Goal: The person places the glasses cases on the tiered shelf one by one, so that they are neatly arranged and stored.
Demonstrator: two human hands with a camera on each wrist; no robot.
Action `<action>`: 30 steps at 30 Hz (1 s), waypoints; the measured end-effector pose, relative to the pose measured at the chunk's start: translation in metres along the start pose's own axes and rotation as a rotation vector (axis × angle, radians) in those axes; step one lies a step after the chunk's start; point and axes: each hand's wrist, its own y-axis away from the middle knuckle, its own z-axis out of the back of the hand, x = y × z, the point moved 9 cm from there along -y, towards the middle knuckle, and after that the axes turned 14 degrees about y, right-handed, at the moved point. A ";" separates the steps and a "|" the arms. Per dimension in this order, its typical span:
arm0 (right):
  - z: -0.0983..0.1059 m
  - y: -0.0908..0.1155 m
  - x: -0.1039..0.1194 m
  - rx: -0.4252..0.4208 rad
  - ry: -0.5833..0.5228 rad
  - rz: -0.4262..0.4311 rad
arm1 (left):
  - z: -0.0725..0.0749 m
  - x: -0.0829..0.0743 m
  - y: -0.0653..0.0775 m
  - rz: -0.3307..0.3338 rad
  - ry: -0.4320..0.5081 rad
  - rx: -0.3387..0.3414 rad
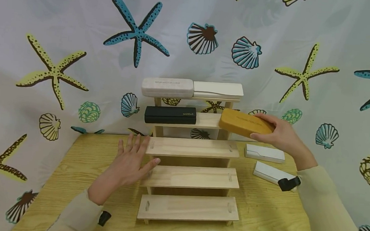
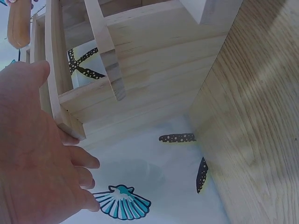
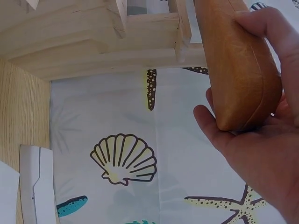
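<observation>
My right hand [image 1: 272, 130] grips the right end of an orange-brown glasses case [image 1: 244, 123], thumb on one side and fingers on the other. The case's left end is over the right end of the second shelf from the top of a stepped wooden rack [image 1: 192, 148]; whether it touches the board I cannot tell. On that shelf's left half lies a black glasses case [image 1: 170, 115]. Spread and fairly straight, the fingers of my left hand [image 1: 131, 162] rest at the rack's left edge, by the middle shelf. The right wrist view shows the orange-brown case [image 3: 238, 70] held between thumb and fingers.
On the top shelf a pale glasses case [image 1: 167, 87] and a white case [image 1: 218, 89] lie end to end. Two white cases [image 1: 264, 153] [image 1: 272, 172] lie on the wooden table [image 1: 98, 152] right of the rack. Behind hangs a cloth [image 1: 186, 8] printed with shells and starfish.
</observation>
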 end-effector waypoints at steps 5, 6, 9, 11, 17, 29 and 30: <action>-0.007 -0.015 0.004 0.026 -0.033 0.023 | 0.000 0.001 0.001 0.003 0.003 0.007; -0.009 -0.017 0.005 0.030 -0.042 0.027 | 0.000 0.001 0.000 0.001 0.001 0.008; -0.013 -0.024 0.008 0.034 -0.057 0.037 | -0.001 0.001 0.001 -0.005 0.000 0.004; -0.015 -0.028 0.010 0.036 -0.061 0.051 | -0.001 0.001 0.001 -0.009 -0.001 0.002; -0.023 -0.036 0.013 0.056 -0.083 0.070 | -0.002 0.001 0.002 -0.015 -0.003 0.004; -0.024 -0.047 0.020 0.099 -0.051 0.091 | 0.001 0.000 0.001 -0.012 -0.014 0.002; -0.024 -0.047 0.020 0.098 -0.064 0.081 | 0.001 0.000 0.002 -0.009 -0.012 0.004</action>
